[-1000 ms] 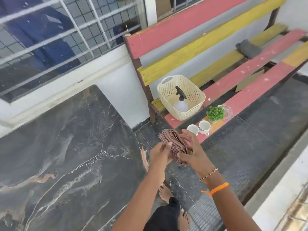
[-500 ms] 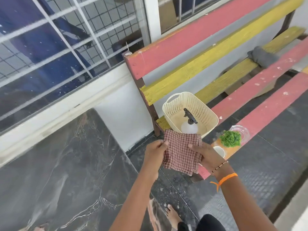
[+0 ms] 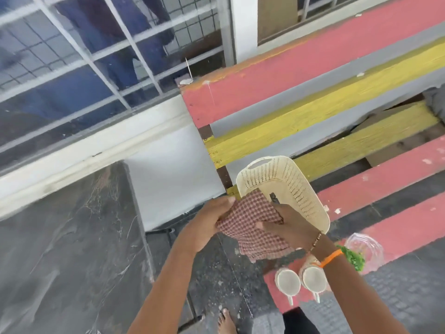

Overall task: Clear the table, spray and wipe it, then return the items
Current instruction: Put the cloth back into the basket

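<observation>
A red-and-white checked cloth [image 3: 250, 225] is folded flat between both hands, just over the near rim of a cream plastic basket [image 3: 301, 189] on the bench. My left hand [image 3: 209, 222] grips its left edge; my right hand [image 3: 286, 227] pinches the right side. Only the black nozzle of the spray bottle [image 3: 274, 198] shows inside the basket behind the cloth. The dark marble table [image 3: 67, 249] lies at the lower left.
Two white cups [image 3: 287, 282] stand on the red bench slat [image 3: 397, 227] beside a small green plant [image 3: 354, 259] and a clear glass dish [image 3: 366, 249]. A white wall and barred window run behind. My bare foot [image 3: 226, 321] is on the dark floor.
The crumpled cloth was spread and folded flat, and both hands carried it up and forward to the basket. The view closed in on the bench; the cloth now hides most of the spray bottle.
</observation>
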Available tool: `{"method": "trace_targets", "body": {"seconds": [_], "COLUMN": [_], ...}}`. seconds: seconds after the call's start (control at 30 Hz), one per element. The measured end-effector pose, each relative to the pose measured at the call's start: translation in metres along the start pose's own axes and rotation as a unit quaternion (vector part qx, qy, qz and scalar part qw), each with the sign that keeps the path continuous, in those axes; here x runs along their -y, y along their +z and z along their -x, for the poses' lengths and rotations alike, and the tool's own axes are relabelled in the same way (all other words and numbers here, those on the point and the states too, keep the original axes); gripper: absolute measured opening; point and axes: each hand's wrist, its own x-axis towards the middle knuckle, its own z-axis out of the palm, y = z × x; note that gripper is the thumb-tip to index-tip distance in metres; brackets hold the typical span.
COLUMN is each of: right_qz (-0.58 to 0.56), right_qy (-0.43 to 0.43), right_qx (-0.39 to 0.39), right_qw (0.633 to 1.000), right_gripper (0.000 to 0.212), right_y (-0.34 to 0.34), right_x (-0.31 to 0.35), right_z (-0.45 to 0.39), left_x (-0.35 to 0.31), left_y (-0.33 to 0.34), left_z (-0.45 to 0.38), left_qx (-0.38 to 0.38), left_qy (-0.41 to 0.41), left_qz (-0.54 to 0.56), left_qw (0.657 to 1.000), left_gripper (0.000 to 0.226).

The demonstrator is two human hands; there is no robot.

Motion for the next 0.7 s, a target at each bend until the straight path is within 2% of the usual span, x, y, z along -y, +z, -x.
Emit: {"method": "trace_targets", "body": {"seconds": [0.1,0.17,0.23,0.33,0.4,0.47,0.53,0.6,0.7], "right_qz": [-0.160,-0.283,-0.364,-0.437,-0.470,-0.492,-0.481,-0.490,-0.558], "right_qy": [0.036,0.090,0.120,0.142,0.144,0.152,0.171,0.208,0.304], "right_qx": [-0.043,-0.090,-0.132,-0.179,-0.176,-0.158,-0.157,-0.178,-0.196], "right_qw": [0.985,0.951,0.914,0.870,0.853,0.843,0.845,0.827,0.747], "right_gripper": [0.019,0.023,0.012,0.013,0.015,0.017,0.009,0.009,0.028], "right_y": [-0.038,-0.062,-0.079,-0.087,-0.089,-0.089,-0.093,-0.102,-0.114], "right_x": [-0.002,-0.005,-0.005,-0.005,-0.007,-0.009,-0.015,-0.028,-0.049], "right_z": [-0.017,-0.033,-0.050,-0.071,-0.082,-0.089,-0.092,-0.093,-0.093], "left_x": [0.002,0.003,0.001,-0.010,-0.016,-0.023,-0.026,-0.025,-0.025], "left_y": [0.022,0.041,0.058,0.069,0.071,0.074,0.072,0.065,0.056], "left_z": [-0.040,-0.063,-0.080,-0.100,-0.116,-0.131,-0.145,-0.155,-0.160], "left_qx": [-0.054,-0.055,-0.050,-0.083,-0.126,-0.164,-0.227,-0.269,-0.236], "left_qy": [-0.096,-0.142,-0.134,-0.103,-0.080,-0.065,-0.061,-0.083,-0.140], "left_qz": [0.131,0.206,0.292,0.329,0.358,0.361,0.307,0.248,0.191], "left_qw": [0.985,0.967,0.945,0.935,0.922,0.916,0.922,0.927,0.942], "left_gripper": [0.063,0.076,0.084,0.070,0.056,0.036,0.023,0.033,0.049]}}
